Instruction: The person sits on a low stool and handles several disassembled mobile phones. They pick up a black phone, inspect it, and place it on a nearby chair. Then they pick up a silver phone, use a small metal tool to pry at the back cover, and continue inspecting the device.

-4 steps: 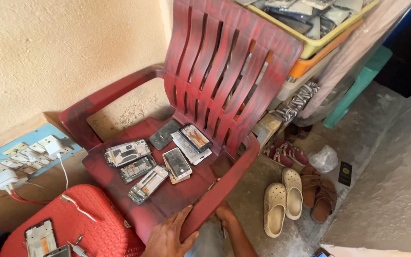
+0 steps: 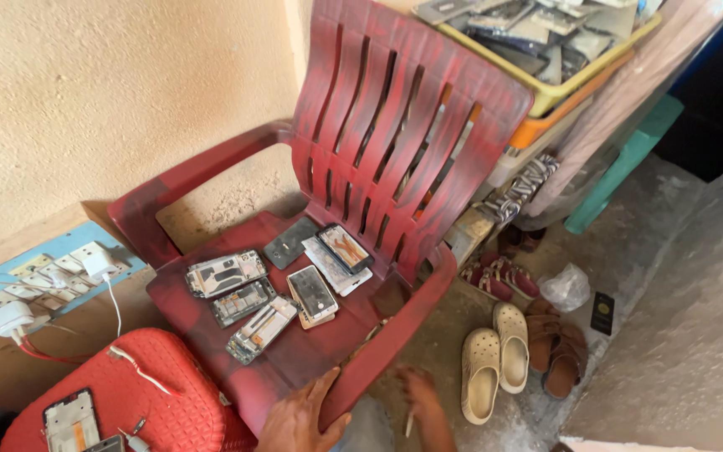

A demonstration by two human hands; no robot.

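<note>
- My left hand (image 2: 301, 416) gripped the front edge of the red plastic chair (image 2: 403, 109), fingers curled together over the seat rim near its front corner.
- My right hand (image 2: 418, 393) hung just past the chair's front right corner, above the floor; it was blurred, so I could not tell whether its fingers were apart or closed, though a thin pale stick showed below it.
- On the seat lay several opened phones (image 2: 311, 293) and bare frames, clustered from the left edge to the middle, one phone with a lit screen (image 2: 344, 248) resting near the backrest.
- A red stool (image 2: 127, 393) stood just beside the chair's front left corner, carrying another phone frame (image 2: 71, 421).
- Pale clogs (image 2: 495, 360) and brown sandals (image 2: 558, 351) sat on the floor to the chair's right.
- A yellow tray (image 2: 562, 92) of parts stood behind the backrest.
</note>
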